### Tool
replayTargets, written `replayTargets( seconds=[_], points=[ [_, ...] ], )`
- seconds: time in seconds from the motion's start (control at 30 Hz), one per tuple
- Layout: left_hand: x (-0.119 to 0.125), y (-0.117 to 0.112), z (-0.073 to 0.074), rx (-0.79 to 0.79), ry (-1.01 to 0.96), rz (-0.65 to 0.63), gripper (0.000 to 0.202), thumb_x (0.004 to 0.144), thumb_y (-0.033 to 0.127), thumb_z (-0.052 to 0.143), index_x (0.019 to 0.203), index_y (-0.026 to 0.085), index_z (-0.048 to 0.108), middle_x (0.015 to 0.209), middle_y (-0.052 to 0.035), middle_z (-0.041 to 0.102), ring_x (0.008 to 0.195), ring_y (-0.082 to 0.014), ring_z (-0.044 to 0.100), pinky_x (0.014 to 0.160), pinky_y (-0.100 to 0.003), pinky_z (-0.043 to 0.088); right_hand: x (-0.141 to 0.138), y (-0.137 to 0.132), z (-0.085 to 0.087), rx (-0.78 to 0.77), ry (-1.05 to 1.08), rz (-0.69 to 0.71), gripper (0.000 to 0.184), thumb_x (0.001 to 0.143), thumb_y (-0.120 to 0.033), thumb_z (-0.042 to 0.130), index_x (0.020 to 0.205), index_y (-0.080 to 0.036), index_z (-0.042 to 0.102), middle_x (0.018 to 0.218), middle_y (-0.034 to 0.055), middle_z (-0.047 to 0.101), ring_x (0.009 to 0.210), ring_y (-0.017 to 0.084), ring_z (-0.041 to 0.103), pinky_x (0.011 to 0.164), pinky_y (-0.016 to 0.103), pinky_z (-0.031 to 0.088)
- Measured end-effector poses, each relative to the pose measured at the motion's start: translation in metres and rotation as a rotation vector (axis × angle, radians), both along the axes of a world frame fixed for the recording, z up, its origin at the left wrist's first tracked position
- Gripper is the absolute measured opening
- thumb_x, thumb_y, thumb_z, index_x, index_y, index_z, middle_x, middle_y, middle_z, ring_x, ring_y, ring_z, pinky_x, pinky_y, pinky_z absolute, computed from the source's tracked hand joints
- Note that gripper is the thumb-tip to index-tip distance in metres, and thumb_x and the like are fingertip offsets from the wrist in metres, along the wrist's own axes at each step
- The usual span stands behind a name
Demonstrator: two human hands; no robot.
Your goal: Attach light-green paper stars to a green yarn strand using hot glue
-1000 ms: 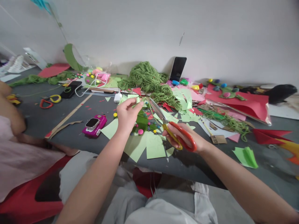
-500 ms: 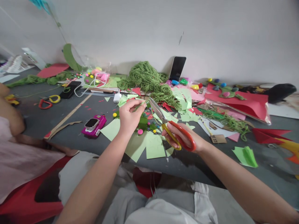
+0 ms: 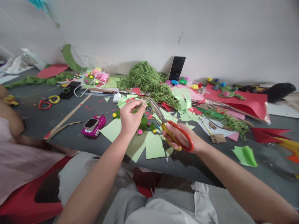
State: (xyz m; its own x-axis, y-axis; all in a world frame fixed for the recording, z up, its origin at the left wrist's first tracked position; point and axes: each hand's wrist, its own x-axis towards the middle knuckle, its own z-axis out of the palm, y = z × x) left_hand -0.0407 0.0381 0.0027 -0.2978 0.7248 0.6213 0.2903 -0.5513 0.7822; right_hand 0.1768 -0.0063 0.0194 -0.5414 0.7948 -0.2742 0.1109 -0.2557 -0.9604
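My left hand is closed in a pinch on a small piece of light green paper, held above the dark table. My right hand grips orange-handled scissors; their metal blades point up and left, with the tips next to the pinched paper. Below both hands lie light green paper sheets, a dark green felt piece and small coloured pom-poms.
A heap of green yarn and a propped phone stand at the back wall. A pink gadget, another phone with a white charger cable, red paper and scraps litter the table. Another person's arm and pink sleeve are at the left.
My left hand has drifted slightly down and right with the paper piece; the scissors have shifted a little towards it. Everything else is still.
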Motion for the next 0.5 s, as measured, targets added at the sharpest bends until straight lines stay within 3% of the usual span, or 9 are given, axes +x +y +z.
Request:
replayTargets(
  seconds=[0.3,0.37,0.5],
  points=[
    [-0.002,0.001,0.003,-0.227,-0.166,-0.030,0.017,0.074,0.032,0.083,0.076,0.019,0.073,0.080,-0.0030,0.072,0.075,-0.0165,0.065,0.070,-0.029,0.055,0.007,0.006,-0.004,0.060,-0.075,-0.066,0.057,0.088,-0.073,0.059,0.078,-0.017,0.060,0.054,-0.0048,0.045,0.040,0.008,0.043,0.040,0.022,0.029],
    [-0.005,0.002,0.004,-0.319,-0.247,-0.082,0.020,0.072,0.034,0.084,0.079,0.019,0.073,0.081,-0.0031,0.072,0.073,-0.0153,0.064,0.065,-0.027,0.053,0.017,0.015,-0.005,0.157,-0.195,-0.138,0.054,0.084,-0.070,0.066,0.079,-0.016,0.062,0.054,-0.0047,0.046,0.043,0.009,0.043,0.042,0.022,0.028],
    [-0.011,0.004,0.008,-0.505,-0.392,-0.238,0.027,0.067,0.036,0.087,0.081,0.019,0.070,0.085,-0.0040,0.071,0.073,-0.0157,0.068,0.063,-0.027,0.057,0.048,0.041,-0.009,0.496,-0.498,-0.290,0.044,0.075,-0.058,0.079,0.074,-0.015,0.068,0.056,-0.0025,0.050,0.053,0.010,0.042,0.049,0.024,0.028]
  ],
)
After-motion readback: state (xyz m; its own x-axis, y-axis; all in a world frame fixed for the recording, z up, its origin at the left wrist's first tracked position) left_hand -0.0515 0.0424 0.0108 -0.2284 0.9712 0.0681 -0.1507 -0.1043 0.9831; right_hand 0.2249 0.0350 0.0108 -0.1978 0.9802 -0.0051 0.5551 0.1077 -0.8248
